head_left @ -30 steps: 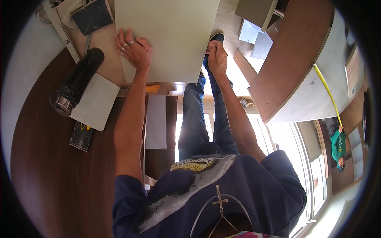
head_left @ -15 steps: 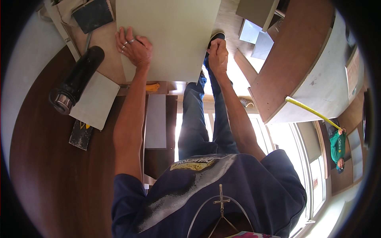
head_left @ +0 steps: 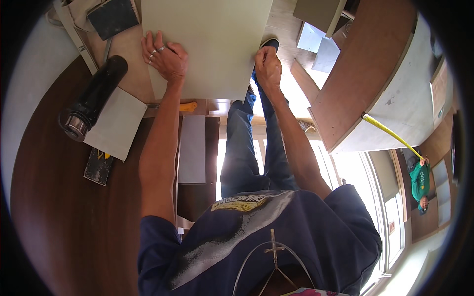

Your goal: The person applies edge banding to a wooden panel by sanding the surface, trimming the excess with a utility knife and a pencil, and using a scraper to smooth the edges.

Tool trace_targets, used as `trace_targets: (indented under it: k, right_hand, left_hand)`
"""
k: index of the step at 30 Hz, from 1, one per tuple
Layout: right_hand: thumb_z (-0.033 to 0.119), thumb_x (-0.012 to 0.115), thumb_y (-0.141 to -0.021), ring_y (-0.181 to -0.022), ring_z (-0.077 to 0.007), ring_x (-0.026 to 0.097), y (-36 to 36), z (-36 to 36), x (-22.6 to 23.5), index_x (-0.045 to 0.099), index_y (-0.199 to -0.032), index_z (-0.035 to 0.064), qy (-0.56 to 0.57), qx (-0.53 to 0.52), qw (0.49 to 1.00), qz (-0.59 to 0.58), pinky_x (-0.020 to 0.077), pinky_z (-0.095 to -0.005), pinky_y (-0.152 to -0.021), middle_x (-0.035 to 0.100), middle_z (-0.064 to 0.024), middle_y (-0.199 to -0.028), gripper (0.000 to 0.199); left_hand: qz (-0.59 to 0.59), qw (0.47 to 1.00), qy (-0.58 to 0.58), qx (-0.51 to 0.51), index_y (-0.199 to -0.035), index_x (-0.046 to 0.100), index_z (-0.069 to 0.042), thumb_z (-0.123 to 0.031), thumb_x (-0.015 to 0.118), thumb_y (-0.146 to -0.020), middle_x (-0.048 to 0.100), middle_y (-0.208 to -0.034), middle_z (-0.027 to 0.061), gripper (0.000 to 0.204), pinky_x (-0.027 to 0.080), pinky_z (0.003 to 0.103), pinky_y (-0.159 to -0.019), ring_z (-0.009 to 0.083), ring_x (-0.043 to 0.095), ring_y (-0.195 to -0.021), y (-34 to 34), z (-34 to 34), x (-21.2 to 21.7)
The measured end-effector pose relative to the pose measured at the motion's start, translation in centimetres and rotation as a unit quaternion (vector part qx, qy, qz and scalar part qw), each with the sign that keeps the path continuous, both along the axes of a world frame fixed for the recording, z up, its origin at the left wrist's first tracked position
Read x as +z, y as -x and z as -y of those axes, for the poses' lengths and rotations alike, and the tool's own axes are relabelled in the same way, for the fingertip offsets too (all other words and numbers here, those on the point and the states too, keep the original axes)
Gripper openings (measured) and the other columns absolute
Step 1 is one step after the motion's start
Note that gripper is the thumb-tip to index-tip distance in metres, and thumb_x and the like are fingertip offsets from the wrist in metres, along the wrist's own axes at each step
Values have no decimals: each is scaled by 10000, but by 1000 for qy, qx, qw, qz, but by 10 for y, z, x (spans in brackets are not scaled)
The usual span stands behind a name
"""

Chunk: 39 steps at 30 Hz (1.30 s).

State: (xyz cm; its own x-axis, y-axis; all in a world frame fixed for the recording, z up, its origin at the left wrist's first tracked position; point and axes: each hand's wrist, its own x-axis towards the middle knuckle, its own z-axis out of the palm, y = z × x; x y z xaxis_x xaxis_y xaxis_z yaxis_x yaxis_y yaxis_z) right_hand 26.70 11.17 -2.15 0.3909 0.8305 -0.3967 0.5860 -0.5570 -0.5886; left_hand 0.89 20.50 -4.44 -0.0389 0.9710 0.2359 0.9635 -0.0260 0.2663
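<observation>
A large pale board [head_left: 207, 49] lies in front of me at the top of the view. My left hand [head_left: 168, 58] rests on its left part with the fingers stretched out, rings showing on them. At the board's right edge my right hand [head_left: 268, 69] is closed, knuckles up. Whether it grips the edge or some small thing is hidden by the fingers. My left forearm passes over an orange-yellow tool handle [head_left: 188, 107] near the board's near edge.
At left, a black bottle [head_left: 94, 98] lies over a white panel [head_left: 116, 123] on the dark brown tabletop [head_left: 59, 197]. A dark block [head_left: 113, 18] sits beyond. A large curved brown panel [head_left: 365, 69] stands at right; farther off, a person in green [head_left: 420, 180] holds a yellow tape measure [head_left: 390, 132].
My right hand has shifted slightly toward me along the board's edge. The yellow tape's near end has moved a little right and up. My left hand stays on the board.
</observation>
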Motion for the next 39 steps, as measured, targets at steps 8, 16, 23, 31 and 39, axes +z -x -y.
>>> trace_targets:
  k: [8, 16, 23, 31, 39]
  right_hand:
    - [231, 635, -1010, -676, -194, 657, -3, -11, 1, 583, -1033, -21, -29, -128, 977, -167, 533, -347, -646, 681, -108, -771, 258]
    - [235, 651, -1025, -772, -136, 674, -11, -13, -3, 657, -1040, -25, -2, -135, 971, -196, 547, -290, -724, 716, -73, -861, 261]
    - [243, 658, -1000, -733, -170, 683, -8, -18, 4, 667, -1023, -23, -20, -106, 982, -157, 552, -314, -711, 725, -100, -835, 267]
    - [234, 718, -960, -744, -170, 680, -4, 26, 4, 645, -1025, -19, 26, -106, 966, -236, 549, -321, -705, 712, -107, -820, 271]
    - [177, 644, -1009, -767, -184, 725, 17, 87, 15, 629, -1053, -21, 82, -104, 956, -263, 567, -316, -726, 732, -118, -855, 204]
  left_hand:
    - [2, 1000, -4, -3, -1334, 513, -59, -122, 546, -863, 504, -1441, 187, 476, 283, 560, -1147, 423, 399, -1403, 1, 1, -2]
    - [2, 1000, 0, -9, -1333, 515, -60, -126, 543, -859, 484, -1452, 185, 480, 279, 556, -1149, 419, 382, -1412, -2, -2, 0]
    - [-12, 1000, 8, -6, -1336, 526, -42, -135, 528, -880, 473, -1468, 196, 465, 277, 554, -1152, 405, 380, -1423, 0, 0, -1]
    - [-2, 1000, 4, -7, -1346, 507, -46, -126, 522, -878, 472, -1466, 195, 475, 276, 564, -1145, 404, 378, -1422, 2, 0, -3]
    - [6, 1000, 2, -7, -1331, 516, -41, -125, 537, -873, 490, -1446, 198, 466, 283, 579, -1138, 423, 388, -1411, 2, 1, -3]
